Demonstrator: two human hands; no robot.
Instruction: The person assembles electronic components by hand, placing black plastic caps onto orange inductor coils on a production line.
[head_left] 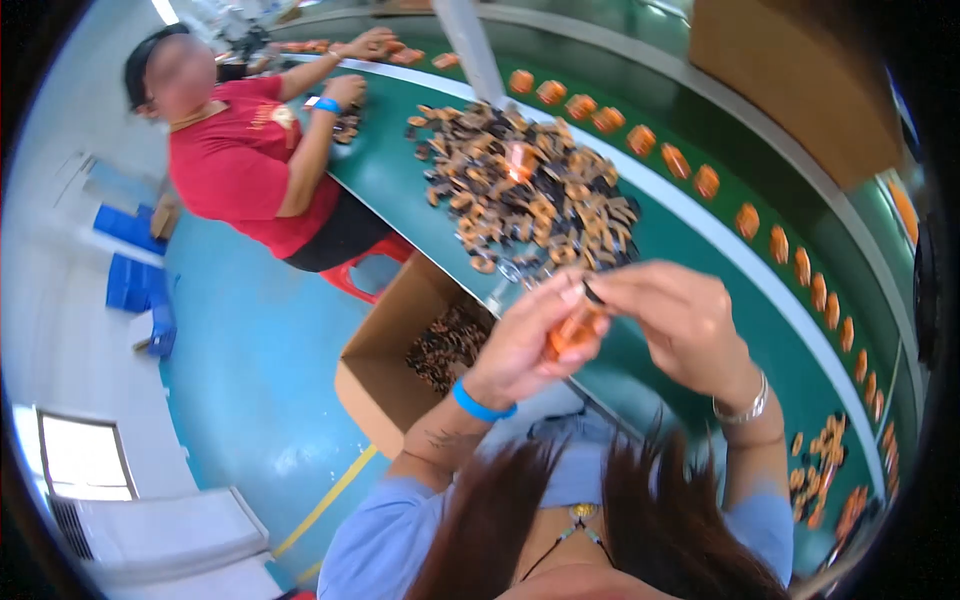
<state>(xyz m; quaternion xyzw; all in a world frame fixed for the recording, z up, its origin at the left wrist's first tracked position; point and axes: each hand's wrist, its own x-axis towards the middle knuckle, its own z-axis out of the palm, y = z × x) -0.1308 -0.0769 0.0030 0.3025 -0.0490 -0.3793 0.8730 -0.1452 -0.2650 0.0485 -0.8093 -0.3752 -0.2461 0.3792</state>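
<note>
My left hand point(532, 338) is closed around a small shiny orange piece point(574, 334), seemingly clear-cased, held over the table's near edge. At its upper end my right hand point(682, 318) pinches a small dark part point(592, 293) between thumb and fingertips. The dark part touches or nearly touches the orange piece; the fingers hide the exact contact. Just beyond my hands lies a big heap of small black and tan-orange ring-like parts point(540, 200). One bright orange piece point(519, 161) rests on top of the heap.
Orange pieces point(640, 140) stand in a curved row on the green belt behind a white rail. Below the table edge, an open cardboard box point(385, 360) holds many small parts. A co-worker in a red shirt point(235, 150) works at far left. More parts point(822, 460) lie at right.
</note>
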